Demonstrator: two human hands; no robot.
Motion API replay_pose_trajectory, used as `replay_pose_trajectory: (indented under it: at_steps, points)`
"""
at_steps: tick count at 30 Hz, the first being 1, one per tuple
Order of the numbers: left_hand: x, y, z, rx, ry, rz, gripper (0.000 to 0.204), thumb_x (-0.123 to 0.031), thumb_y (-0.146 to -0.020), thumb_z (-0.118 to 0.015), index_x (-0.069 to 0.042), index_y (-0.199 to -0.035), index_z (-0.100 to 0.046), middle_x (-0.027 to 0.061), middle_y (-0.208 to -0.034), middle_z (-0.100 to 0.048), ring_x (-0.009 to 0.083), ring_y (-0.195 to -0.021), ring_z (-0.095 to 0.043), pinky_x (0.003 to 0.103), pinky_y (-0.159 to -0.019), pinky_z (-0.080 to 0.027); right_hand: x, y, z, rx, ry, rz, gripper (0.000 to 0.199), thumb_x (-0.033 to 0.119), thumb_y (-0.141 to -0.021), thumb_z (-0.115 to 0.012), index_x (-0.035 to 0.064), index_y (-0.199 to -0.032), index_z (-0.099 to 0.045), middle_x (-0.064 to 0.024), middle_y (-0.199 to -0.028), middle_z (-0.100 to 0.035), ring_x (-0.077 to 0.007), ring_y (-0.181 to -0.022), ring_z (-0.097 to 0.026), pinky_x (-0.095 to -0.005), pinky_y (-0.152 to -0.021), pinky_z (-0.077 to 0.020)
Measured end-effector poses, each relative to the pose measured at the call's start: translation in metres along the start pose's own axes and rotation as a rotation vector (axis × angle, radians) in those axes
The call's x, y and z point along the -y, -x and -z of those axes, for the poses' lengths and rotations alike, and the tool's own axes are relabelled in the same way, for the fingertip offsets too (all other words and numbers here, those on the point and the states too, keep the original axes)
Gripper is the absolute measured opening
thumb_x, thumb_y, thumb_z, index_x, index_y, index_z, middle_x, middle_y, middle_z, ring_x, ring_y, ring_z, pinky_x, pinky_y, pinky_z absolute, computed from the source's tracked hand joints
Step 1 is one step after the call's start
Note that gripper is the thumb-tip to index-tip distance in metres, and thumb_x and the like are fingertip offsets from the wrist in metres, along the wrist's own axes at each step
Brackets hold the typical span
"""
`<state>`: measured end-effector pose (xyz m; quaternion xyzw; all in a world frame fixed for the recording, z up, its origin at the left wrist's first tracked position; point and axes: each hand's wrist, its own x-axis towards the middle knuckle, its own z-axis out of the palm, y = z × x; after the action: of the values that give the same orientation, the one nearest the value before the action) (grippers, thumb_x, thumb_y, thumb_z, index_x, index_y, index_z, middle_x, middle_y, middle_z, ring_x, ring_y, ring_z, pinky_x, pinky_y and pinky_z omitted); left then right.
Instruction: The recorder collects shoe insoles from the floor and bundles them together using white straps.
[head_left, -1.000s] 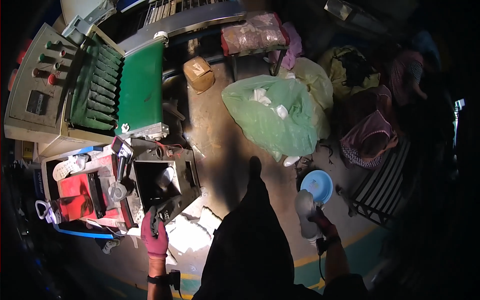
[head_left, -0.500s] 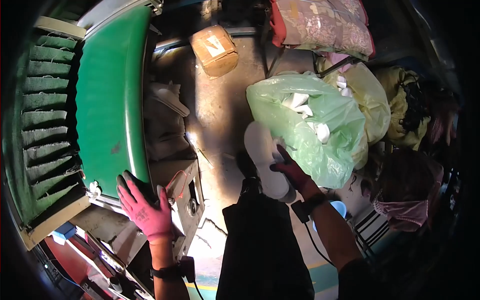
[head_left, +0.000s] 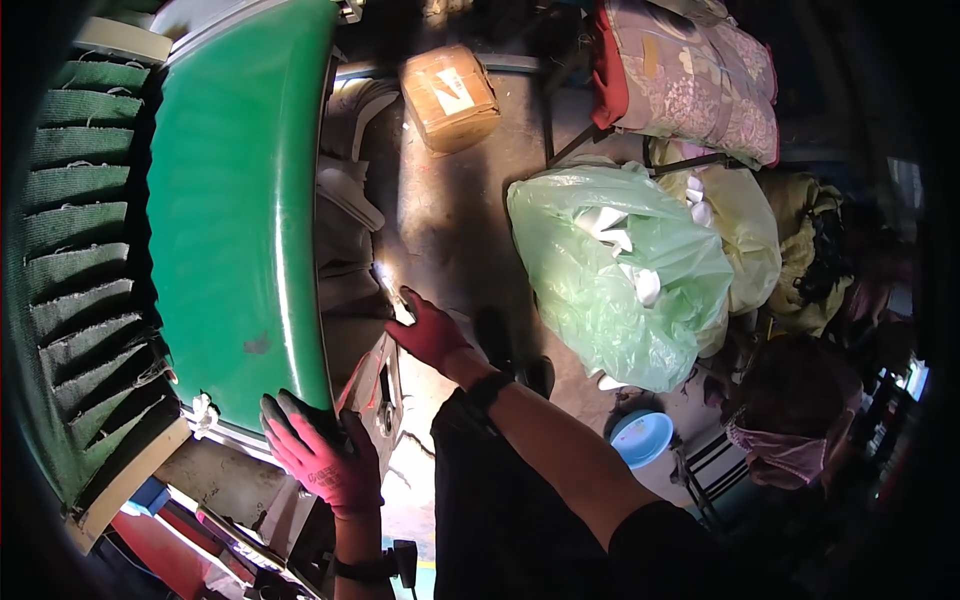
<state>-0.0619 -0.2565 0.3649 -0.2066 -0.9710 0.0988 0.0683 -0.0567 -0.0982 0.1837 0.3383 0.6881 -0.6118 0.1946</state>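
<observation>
1. In the head view, at the lower left of the frame, the left hand (head_left: 328, 470) in its pink glove is laid at the lower end of the green belt (head_left: 235, 220). Its fingers are straight and spread, with nothing seen grasped; probably the body, which seems leaned forward, is supported this way.
2. Near the centre, the right hand (head_left: 435, 335) is stretched out just beside the belt's right edge. Its thumb and one finger are seen apart, but between them only a bright patch is shown, so it cannot be told whether something is grasped.
3. Pale pieces (head_left: 348, 195) are heaped left of the upper centre, close along the belt's right side; perhaps this place was chosen because it is easily reached.
4. Right of centre, the green bag (head_left: 560, 260) is stood with its mouth open, probably for easy filling, and white pieces (head_left: 647, 287) are seen in it.
5. At the upper right, a wrapped bundle (head_left: 690, 90) is carried on metal legs, likely to be kept off the floor (head_left: 480, 200).
</observation>
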Motion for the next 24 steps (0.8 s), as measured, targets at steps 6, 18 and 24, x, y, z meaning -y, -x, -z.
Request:
replay_pose_trajectory:
  at_steps: [6, 18, 24]
  points:
    - [-0.033, -0.005, 0.014, 0.014, 0.118, 0.024, 0.075, -0.036, -0.085, -0.065, 0.001, -0.145, -0.038, 0.0266, -0.15, -0.035, 0.0476, -0.137, -0.034, 0.057, -0.113, -0.025, -0.256, 0.173, 0.134, -0.014, 0.336, -0.222, 0.078, 0.053, -0.081, -0.059, 0.0108, -0.145, -0.043, -0.021, -0.127, -0.063, -0.0366, -0.116, -0.061, -0.0446, -0.098, -0.0477]
    - [0.048, 0.345, 0.197, 0.832, 0.842, 0.138, 0.06, -0.046, -0.088, -0.056, -0.013, -0.138, -0.053, 0.0131, -0.13, -0.061, 0.0312, -0.12, -0.058, 0.041, -0.103, -0.045, -0.348, 0.454, 0.32, -0.158, 1.115, 0.526, 0.045, 0.033, -0.084, -0.065, 0.0112, -0.123, -0.063, -0.0191, -0.117, -0.066, -0.0322, -0.095, -0.067, -0.0439, -0.085, -0.0536]
    - [0.107, 0.713, 0.217, 0.429, 0.84, 1.592, 0.052, -0.041, -0.087, -0.059, -0.01, -0.129, -0.061, 0.0152, -0.111, -0.069, 0.0308, -0.105, -0.065, 0.039, -0.092, -0.05, -0.233, 0.375, 0.273, 0.653, 1.644, 0.811, 0.039, 0.026, -0.081, -0.068, 0.0105, -0.116, -0.064, -0.018, -0.11, -0.067, -0.0317, -0.09, -0.067, -0.044, -0.079, -0.0541]
